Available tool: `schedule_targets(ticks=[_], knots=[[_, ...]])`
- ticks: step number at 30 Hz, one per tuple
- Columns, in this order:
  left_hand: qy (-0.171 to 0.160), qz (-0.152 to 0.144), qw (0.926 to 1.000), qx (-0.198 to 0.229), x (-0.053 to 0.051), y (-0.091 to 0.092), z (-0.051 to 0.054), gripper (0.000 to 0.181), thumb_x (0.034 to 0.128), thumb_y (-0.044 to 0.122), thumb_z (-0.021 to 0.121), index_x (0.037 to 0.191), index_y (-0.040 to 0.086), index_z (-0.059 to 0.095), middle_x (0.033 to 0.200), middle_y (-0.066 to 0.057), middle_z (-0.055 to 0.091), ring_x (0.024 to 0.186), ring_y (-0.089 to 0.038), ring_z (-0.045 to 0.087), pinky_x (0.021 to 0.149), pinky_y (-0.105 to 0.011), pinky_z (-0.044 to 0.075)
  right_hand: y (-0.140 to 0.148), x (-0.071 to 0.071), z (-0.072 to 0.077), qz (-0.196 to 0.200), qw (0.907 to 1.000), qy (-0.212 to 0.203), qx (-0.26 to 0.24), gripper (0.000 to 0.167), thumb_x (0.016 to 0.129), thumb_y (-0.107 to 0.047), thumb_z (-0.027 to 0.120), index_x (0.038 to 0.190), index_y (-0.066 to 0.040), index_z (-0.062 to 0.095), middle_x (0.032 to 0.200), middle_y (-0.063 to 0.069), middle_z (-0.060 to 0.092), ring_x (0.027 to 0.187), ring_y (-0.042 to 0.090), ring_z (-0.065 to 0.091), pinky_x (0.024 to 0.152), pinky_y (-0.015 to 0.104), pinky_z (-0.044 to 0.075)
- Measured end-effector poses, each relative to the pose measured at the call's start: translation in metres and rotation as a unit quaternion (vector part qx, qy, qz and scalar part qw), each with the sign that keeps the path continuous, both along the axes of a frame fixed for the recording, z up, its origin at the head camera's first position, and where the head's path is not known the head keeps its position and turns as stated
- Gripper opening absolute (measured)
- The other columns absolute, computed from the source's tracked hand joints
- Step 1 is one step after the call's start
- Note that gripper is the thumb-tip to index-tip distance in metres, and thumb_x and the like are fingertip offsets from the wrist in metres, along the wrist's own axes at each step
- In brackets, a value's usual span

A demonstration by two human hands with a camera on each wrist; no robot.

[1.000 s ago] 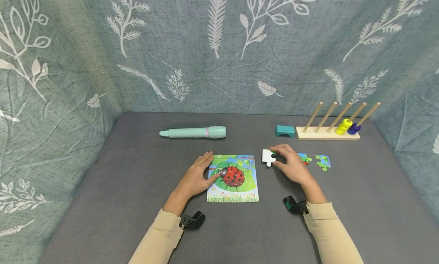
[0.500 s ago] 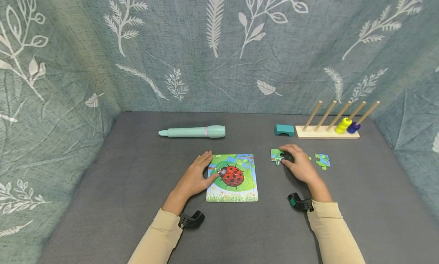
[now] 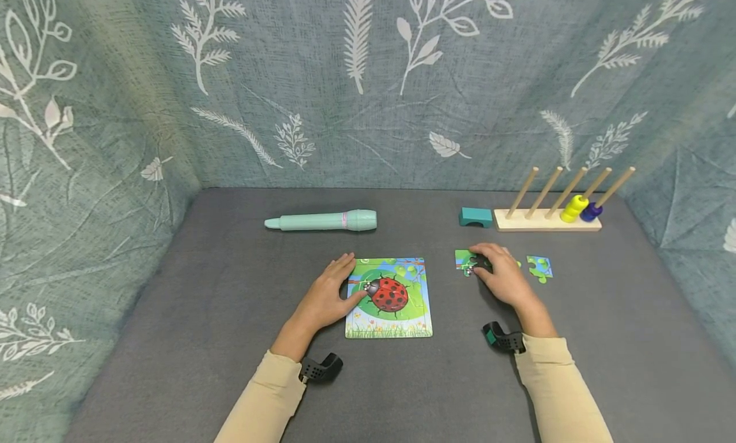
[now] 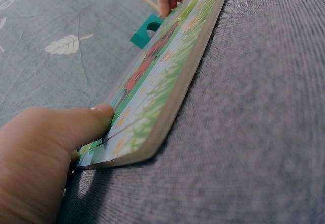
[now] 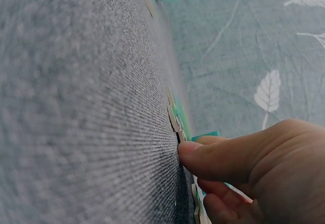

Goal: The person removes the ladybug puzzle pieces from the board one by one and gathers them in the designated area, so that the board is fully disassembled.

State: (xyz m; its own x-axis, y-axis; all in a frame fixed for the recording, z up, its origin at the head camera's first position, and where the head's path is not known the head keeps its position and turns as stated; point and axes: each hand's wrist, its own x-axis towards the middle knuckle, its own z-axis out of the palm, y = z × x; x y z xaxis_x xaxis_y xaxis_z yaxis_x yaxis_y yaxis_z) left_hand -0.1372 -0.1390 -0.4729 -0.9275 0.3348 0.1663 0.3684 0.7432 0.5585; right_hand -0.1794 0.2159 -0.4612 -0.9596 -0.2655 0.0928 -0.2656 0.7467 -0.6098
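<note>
A square ladybug puzzle (image 3: 388,315) lies on the grey table. My left hand (image 3: 323,301) rests along its left edge, fingers extended and thumb over the picture; in the left wrist view, the thumb (image 4: 84,125) touches the near corner. To the right, my right hand (image 3: 505,278) pinches a puzzle piece (image 3: 462,257) with green and red printing between thumb and fingers. That piece (image 5: 174,113) is low at the table surface in the right wrist view. Another piece is mostly hidden behind this hand. A blue and green puzzle piece (image 3: 540,267) lies farther right.
A mint-green marker-shaped object (image 3: 321,221) lies behind the puzzle. A teal arch block (image 3: 475,217) stands at the back right, beside a wooden peg rack (image 3: 520,222) with yellow (image 3: 574,209) and dark blue beads (image 3: 591,211). A patterned curtain (image 3: 368,130) closes off the back.
My right hand has moved right with the puzzle piece, then stayed nearly still. The piece's face looked white at first and now shows its print. My left hand has kept its place.
</note>
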Motion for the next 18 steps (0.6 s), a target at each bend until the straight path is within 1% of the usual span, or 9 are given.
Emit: schedule_targets(ticks=[3,9,14,18], knots=[[0.000,0.001,1.0000,0.000,-0.0003,-0.0002,-0.0013,0.069,0.0861,0.032,0.069,0.140,-0.002,0.043,0.149,-0.016,0.039,0.140,-0.032,0.032,0.117,-0.048,0.028,0.0004,-0.0003,-0.0006,0.001,1.0000,0.003,0.004,0.038,0.089,-0.001,0.061,0.127,0.004,0.056,0.132,0.025,0.051,0.123,0.042,0.042,0.103,0.060,0.036],[0.000,0.003,1.0000,0.001,0.0000,-0.0001,-0.0021,0.069,0.0861,0.033,0.069,0.140,-0.002,0.043,0.149,-0.016,0.039,0.140,-0.032,0.032,0.116,-0.049,0.029,0.0011,-0.0002,-0.0003,0.005,1.0000,0.004,0.005,0.040,0.089,-0.001,0.062,0.128,0.004,0.055,0.133,0.025,0.050,0.125,0.043,0.040,0.103,0.061,0.034],[0.003,0.002,1.0000,0.002,0.0003,0.0000,-0.0034,0.069,0.0863,0.032,0.069,0.141,-0.001,0.043,0.149,-0.016,0.039,0.140,-0.032,0.032,0.116,-0.050,0.030,0.0020,0.0008,0.0014,0.003,1.0000,0.003,0.001,0.043,0.089,-0.004,0.062,0.130,0.003,0.053,0.136,0.024,0.048,0.128,0.043,0.039,0.107,0.062,0.030],[0.005,0.001,1.0000,0.004,0.0005,0.0002,-0.0041,0.069,0.0863,0.032,0.069,0.141,-0.002,0.043,0.149,-0.016,0.038,0.140,-0.033,0.032,0.116,-0.050,0.029,0.0012,0.0019,0.0044,0.001,1.0000,-0.003,-0.006,0.046,0.090,-0.009,0.063,0.133,0.002,0.051,0.137,0.023,0.047,0.130,0.042,0.039,0.108,0.061,0.030]])
